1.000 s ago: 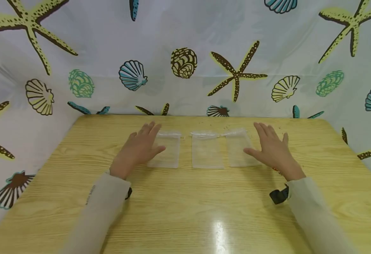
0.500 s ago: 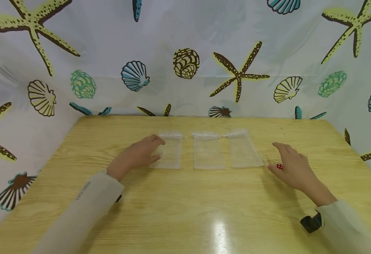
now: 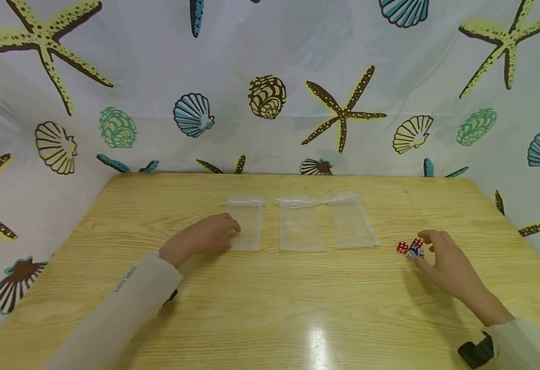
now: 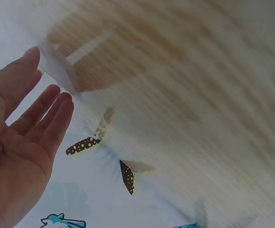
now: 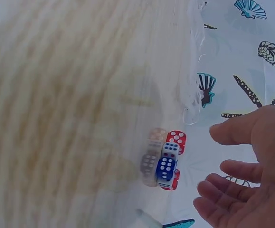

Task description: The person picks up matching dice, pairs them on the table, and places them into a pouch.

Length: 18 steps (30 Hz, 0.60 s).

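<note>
Three sheer white pouches lie flat in a row on the table: a left pouch (image 3: 247,234), a middle pouch (image 3: 301,228) and a right pouch (image 3: 350,226). My left hand (image 3: 201,239) hovers at the left pouch's outer side, covering part of it. Its fingers are loosely bent, with a gap to the thumb in the left wrist view. Beside a small cluster of dice, my right hand (image 3: 454,272) has thumb and fingers spread apart, holding nothing. The cluster has a red die (image 3: 402,247), another red one, a blue die (image 5: 165,168) and white dice (image 5: 171,148).
The wooden table (image 3: 270,303) has a glossy top that mirrors the hands and dice. Behind it and at both sides hangs a white cloth (image 3: 233,61) printed with shells and starfish. Thin drawstrings (image 3: 270,204) stick out from the pouches' gathered tops.
My right hand has moved right and nearer to me, uncovering the dice. My left hand has turned and lowered at the left pouch, its fingers now more bent. The pouches stay put.
</note>
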{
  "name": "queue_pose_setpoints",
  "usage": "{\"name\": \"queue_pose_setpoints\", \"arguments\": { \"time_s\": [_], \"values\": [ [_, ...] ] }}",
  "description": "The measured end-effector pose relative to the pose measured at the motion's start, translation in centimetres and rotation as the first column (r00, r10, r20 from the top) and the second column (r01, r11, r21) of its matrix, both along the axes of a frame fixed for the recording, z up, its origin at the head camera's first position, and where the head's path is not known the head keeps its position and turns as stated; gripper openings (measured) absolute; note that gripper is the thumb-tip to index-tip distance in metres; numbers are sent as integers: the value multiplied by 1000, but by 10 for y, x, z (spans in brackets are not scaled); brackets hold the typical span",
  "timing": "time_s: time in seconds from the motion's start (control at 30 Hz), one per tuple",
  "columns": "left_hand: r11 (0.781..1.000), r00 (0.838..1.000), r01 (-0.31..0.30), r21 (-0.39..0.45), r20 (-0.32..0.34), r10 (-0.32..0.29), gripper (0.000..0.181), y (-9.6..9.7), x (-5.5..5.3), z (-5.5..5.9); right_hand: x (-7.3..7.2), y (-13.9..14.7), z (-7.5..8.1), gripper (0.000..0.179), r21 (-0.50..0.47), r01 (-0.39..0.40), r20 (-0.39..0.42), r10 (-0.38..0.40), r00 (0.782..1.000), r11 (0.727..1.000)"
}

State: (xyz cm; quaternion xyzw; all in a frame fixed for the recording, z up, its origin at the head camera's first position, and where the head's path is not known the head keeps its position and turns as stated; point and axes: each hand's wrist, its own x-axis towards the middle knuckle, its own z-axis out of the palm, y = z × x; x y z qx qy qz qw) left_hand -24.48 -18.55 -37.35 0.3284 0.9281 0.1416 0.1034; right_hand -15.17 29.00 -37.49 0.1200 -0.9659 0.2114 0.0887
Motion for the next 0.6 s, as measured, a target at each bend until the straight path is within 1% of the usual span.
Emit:
{"name": "queue_pose_setpoints", "arguments": {
  "time_s": [0.07,0.1,0.17,0.23,0.3,0.4,0.47,0.6],
  "values": [
    [1000,999,20,-23,-26,-21,28,5,-3,-3,2,6,-2,47,-23,10,26,-10,1000,1000],
    [1000,999,17,-26,-30,-18,26,7,-4,-4,2,9,-4,46,-32,13,40,-12,999,999],
    [999,999,-17,-28,-31,16,25,-3,0,-3,-3,4,-6,44,-56,3,76,1,997,998],
    [1000,999,-26,-2,-23,26,25,-9,2,0,-5,1,-8,42,-65,13,107,-6,994,998],
    [999,1000,-15,41,-8,16,26,-10,4,1,-5,2,-8,38,-61,39,124,-31,992,997],
    [996,1000,9,85,3,-10,26,-7,4,1,-5,7,-8,29,-51,64,135,-57,989,997],
    [995,1000,4,100,8,-5,27,-4,4,0,-5,11,-10,24,-43,60,135,-53,989,997],
    [994,1000,1,107,-7,0,27,1,2,-4,-4,17,-14,18,-19,44,122,-41,992,999]
  ]
}}
